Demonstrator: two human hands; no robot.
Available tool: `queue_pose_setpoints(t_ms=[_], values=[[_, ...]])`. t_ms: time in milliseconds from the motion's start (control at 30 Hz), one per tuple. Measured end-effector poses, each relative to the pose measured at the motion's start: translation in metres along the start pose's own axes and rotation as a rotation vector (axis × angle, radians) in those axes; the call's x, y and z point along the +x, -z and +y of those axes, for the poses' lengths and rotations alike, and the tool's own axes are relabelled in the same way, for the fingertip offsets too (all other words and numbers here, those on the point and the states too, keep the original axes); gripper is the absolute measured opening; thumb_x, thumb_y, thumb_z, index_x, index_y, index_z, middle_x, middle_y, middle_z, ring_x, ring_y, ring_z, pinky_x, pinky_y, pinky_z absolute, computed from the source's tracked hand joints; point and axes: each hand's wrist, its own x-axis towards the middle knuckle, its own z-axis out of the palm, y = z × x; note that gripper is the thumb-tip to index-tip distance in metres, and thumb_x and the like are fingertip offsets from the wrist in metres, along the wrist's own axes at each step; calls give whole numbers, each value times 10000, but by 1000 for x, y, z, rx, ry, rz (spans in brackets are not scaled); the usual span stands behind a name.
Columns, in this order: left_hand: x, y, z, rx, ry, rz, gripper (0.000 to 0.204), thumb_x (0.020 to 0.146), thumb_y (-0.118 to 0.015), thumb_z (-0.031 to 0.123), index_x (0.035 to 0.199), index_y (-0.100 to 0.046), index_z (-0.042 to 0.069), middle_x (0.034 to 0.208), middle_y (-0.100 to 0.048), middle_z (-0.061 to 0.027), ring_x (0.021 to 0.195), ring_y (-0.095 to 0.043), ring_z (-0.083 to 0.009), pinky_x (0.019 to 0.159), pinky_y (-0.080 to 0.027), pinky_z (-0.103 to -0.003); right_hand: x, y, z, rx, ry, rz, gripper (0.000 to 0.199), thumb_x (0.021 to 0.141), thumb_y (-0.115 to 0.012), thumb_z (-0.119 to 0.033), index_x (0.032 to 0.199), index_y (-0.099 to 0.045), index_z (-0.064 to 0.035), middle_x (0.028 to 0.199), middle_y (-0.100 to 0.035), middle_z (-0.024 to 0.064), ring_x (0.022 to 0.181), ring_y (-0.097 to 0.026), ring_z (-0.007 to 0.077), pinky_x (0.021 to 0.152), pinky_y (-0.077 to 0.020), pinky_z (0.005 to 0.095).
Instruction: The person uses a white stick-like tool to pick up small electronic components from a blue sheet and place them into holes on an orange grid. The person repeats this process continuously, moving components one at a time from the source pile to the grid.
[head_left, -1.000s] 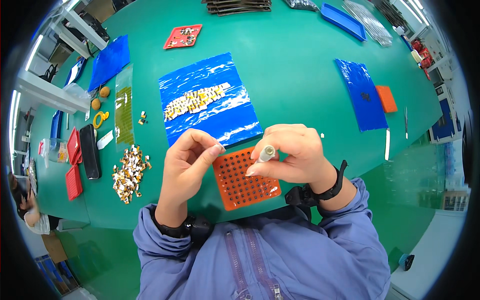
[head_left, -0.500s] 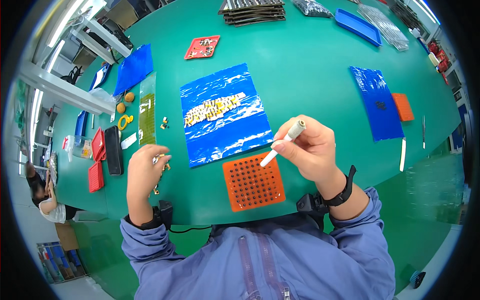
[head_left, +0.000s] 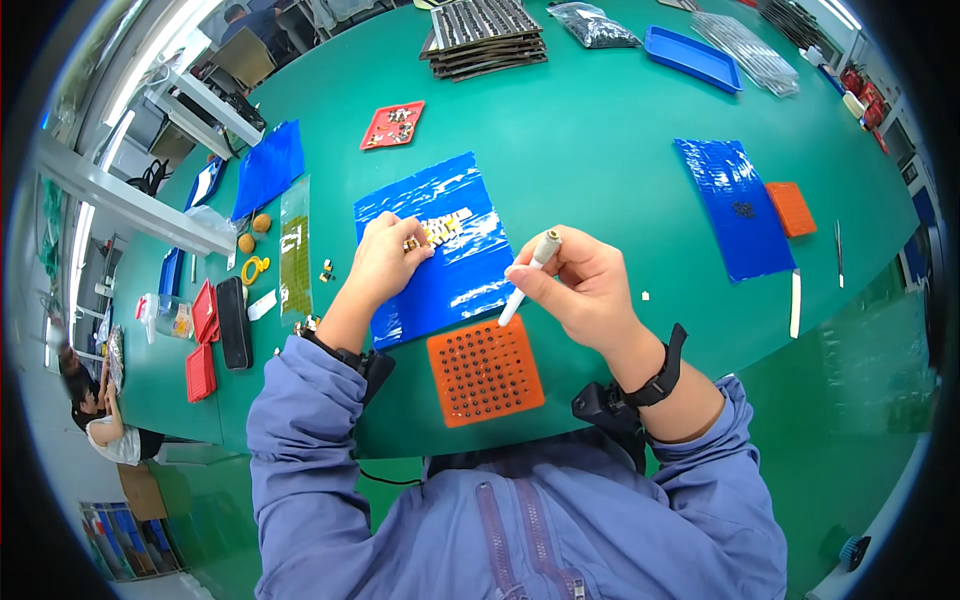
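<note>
My right hand [head_left: 580, 285] pinches a white pen-shaped tool [head_left: 530, 275] with a tan upper end. Its tip points down at the far right edge of an orange plate [head_left: 435, 350], which bears rows of small dark round pieces [head_left: 482, 375]. My left hand [head_left: 385, 260] is on the blue plastic sheet [head_left: 440, 305], its fingers drawn together at the left side of a cluster of small white-and-yellow parts [head_left: 448, 228]. A small part shows between those fingertips; the hand covers some of the cluster.
Small metal parts [head_left: 308, 325] lie left of the sheet, by my left forearm. A red tray [head_left: 370, 140] with parts stands beyond it. To the right are another blue sheet [head_left: 735, 250], an orange plate [head_left: 790, 208] and tweezers [head_left: 839, 255]. A black case [head_left: 235, 325] lies left.
My left hand has gone from beside the loose metal parts on the left to the cluster on the blue sheet. My right hand still holds the pen-shaped tool near the orange plate.
</note>
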Motion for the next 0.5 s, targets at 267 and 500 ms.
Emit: queue_pose_setpoints(t_ms=[267, 500], values=[[-13, 36, 29, -334, 90, -25, 104, 742, -641, 80, 762, -541, 56, 775, -519, -55, 760, -518, -151, 666, -417, -265, -2, 0, -6, 49, -27, 9, 96, 776, -632, -51, 765, -542, -20, 657, -534, -22, 581, -455, 3, 517, -365, 167], [-72, 56, 58, -1266, 90, -35, 85, 802, -563, 40, 826, -486, 15, 730, -524, -27, 677, -505, -98, 614, -399, -211, -3, 2, -13, 257, -120, -94, 82, 770, -627, -13, 830, -571, -4, 760, -578, 24, 641, -507, 35, 541, -391, 172]])
